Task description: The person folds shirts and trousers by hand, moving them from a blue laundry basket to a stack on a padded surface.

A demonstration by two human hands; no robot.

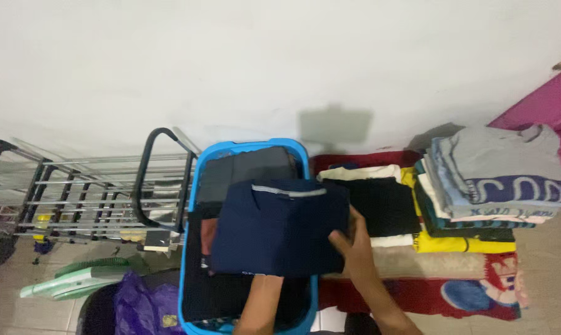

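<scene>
In the head view, you hold a folded navy shirt (279, 227) flat above the blue basket (190, 205), which stands by the wall between the metal rack (94, 198) and the red mat (417, 291). Your right hand (355, 245) clasps the shirt's right edge, thumb on top and fingers beneath. Your left hand (262, 291) goes under the shirt from below; its grip is hidden, so I cannot tell how it holds. Dark clothes (246, 167) fill the basket. On the mat's far edge lie a black and cream stack (379, 205) and a taller stack of folded clothes (491, 186), so much folding looks done.
</scene>
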